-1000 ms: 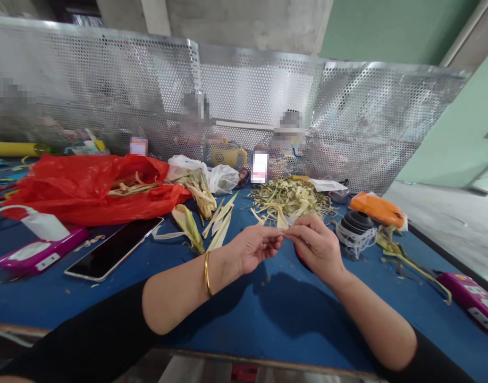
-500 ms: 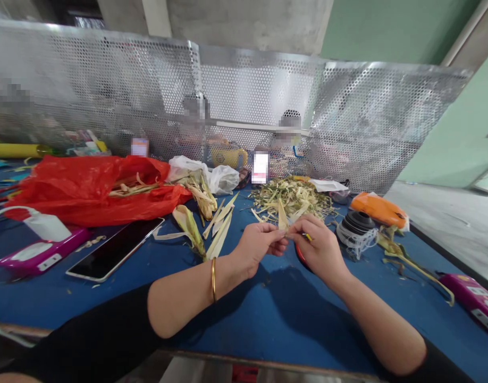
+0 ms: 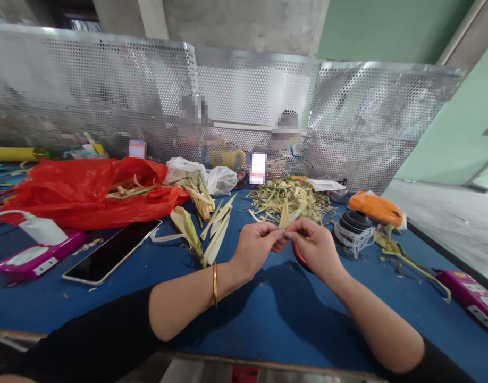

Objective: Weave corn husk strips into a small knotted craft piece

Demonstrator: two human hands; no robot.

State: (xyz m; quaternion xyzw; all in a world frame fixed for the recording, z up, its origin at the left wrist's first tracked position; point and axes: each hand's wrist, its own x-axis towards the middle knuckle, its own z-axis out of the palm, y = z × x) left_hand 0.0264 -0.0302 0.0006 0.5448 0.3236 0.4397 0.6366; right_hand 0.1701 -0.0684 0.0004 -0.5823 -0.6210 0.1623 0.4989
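Note:
A small pale corn husk piece [image 3: 284, 214] stands up between my fingertips over the blue table. My left hand [image 3: 260, 242] pinches its lower end between thumb and forefinger. Right beside it, my right hand [image 3: 312, 242] is closed on the same husk, the two thumbs nearly touching. Red-handled scissors [image 3: 299, 257] show partly beneath my right hand; the rest is hidden. Just beyond the fingers spreads a heap of husk scraps [image 3: 294, 196]. Several cut husk strips [image 3: 219, 234] and a folded green husk [image 3: 190, 231] lie left of my hands.
A red plastic bag [image 3: 76, 189] with husks, a phone [image 3: 114, 252] and a purple power strip [image 3: 40, 255] occupy the left. To the right are a black spool with white thread [image 3: 353, 229], an orange packet [image 3: 377, 208] and another purple strip [image 3: 469, 298]. A perforated metal screen [image 3: 247, 85] stands behind.
Both hands keep their pinch on the husk. My right fingers have shifted slightly, closer against the left thumb. The whole view has moved a little.

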